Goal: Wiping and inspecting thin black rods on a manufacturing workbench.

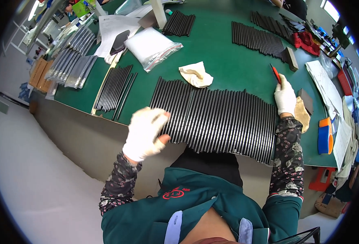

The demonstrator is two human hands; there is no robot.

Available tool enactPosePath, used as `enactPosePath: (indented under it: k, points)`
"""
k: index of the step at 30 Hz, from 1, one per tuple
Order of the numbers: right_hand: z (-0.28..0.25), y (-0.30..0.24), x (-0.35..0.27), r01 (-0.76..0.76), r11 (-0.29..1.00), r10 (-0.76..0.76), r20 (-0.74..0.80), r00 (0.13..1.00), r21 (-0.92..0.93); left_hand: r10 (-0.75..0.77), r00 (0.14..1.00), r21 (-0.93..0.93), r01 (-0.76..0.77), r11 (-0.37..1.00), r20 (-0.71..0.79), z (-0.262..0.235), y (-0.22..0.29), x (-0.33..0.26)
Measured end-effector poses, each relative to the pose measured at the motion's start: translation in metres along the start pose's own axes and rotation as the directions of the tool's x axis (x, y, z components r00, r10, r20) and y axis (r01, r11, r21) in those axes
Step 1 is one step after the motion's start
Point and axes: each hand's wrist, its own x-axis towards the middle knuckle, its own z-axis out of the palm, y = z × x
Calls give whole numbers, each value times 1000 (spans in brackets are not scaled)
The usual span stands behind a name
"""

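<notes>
A long row of thin black rods (218, 120) lies side by side on the green table (224, 61), in the middle of the frame. The left hand (145, 132), in a white glove, is blurry at the left end of the row, fingers bent; I cannot tell if it grips a rod. The right hand (285, 95), also gloved, is at the right end of the row and holds a small red tool (275, 74) tight. A crumpled white cloth (195, 74) lies just above the rods. A clear plastic bag (152, 46) lies in the upper left.
</notes>
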Motion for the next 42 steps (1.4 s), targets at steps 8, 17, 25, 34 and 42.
enactPosePath:
  k: [8,17,25,34,42]
  points:
    - [2,0,-3,26,998,-24,-35,999,53,348,825,-209,-282,936,444,19,56,38]
    - [5,1,-2,25,998,-23,-37,999,50,347,816,-184,-295,938,462,34,52,50]
    - [5,0,-1,30,998,-28,-45,999,50,336,854,-191,-281,941,398,40,50,50]
    - [2,2,-4,34,998,-32,-37,999,50,318,851,-204,-253,946,419,38,55,55]
    - [1,-3,-3,33,997,-30,-40,999,67,371,829,-194,-317,928,419,50,60,58]
